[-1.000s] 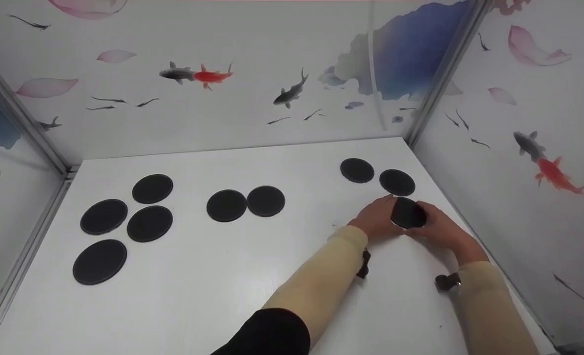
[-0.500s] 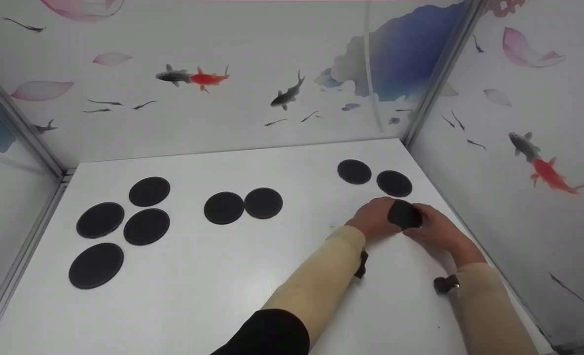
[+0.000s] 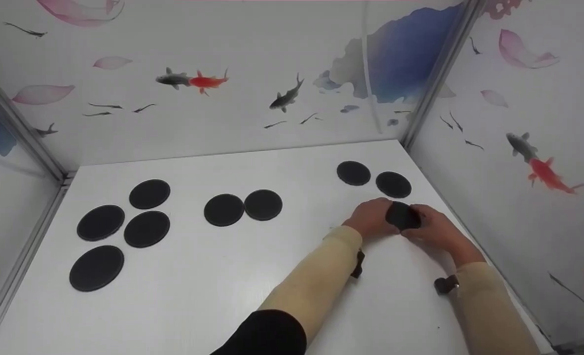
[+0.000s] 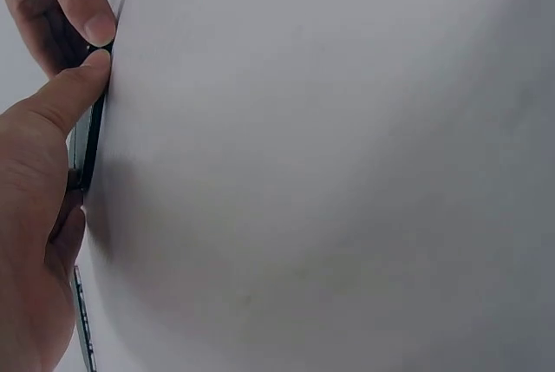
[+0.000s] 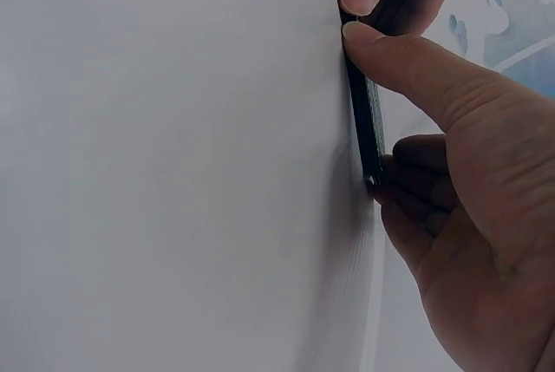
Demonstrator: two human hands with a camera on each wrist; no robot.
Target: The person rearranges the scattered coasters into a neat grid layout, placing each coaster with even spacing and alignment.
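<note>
Both hands hold one thin black disc [image 3: 402, 216] between them, over the right side of the white table [image 3: 252, 286]. My left hand [image 3: 372, 217] grips its left side, the thumb on the near edge and the other fingers toward the far side. On the opposite side my right hand [image 3: 437, 228] grips it the same way. In the left wrist view the thumb of the left hand [image 4: 39, 207] meets the other thumb at the disc's edge [image 4: 94, 133]. The right wrist view shows the disc [image 5: 364, 116] edge-on beside the right hand [image 5: 486, 172]. Part of its rim is hidden by fingers.
Behind the held disc lie two black discs, one [image 3: 393, 184] close to it and one [image 3: 353, 173] farther back. A touching pair [image 3: 224, 210] lies mid-table, and several more [image 3: 100, 223] at the left. Printed walls [image 3: 198, 123] enclose the back and sides.
The head view has shifted slightly. A pale sliver at the held disc's near edge has gone from sight. Both hands have stayed around the disc; the other discs keep their layout.
</note>
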